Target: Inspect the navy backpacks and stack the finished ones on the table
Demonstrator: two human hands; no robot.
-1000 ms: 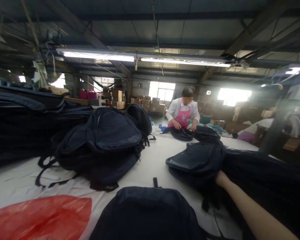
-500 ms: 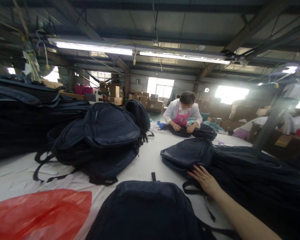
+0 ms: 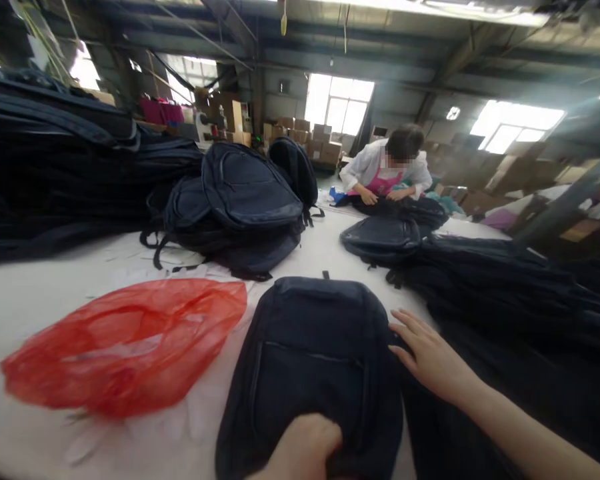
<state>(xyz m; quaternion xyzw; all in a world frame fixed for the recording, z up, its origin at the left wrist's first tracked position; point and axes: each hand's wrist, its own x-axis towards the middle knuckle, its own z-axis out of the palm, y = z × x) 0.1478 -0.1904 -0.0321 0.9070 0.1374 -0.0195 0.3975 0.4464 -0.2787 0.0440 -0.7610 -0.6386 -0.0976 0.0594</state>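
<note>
A dark navy backpack (image 3: 315,320) lies in front of me on the white table (image 3: 200,460), its zipped front facing up. My left hand (image 3: 307,440) is closed on the lower part of this backpack; the fingertips are hidden. Beside its right edge, my right hand (image 3: 425,350) has its fingers spread and holds nothing. Its fingertips are near the backpack's side. To the left of the backpack lies a crumpled red plastic bag (image 3: 130,340).
Stacked backpacks (image 3: 253,187) stand at the centre left, with a larger dark pile (image 3: 55,167) farther left. More backpacks (image 3: 500,280) cover the right side. Across the table a person (image 3: 390,167) in a pink apron handles a dark bag.
My left hand has come into view on the near backpack. My right hand has left the backpack at the right and moved beside the near one. The camera has tilted down.
</note>
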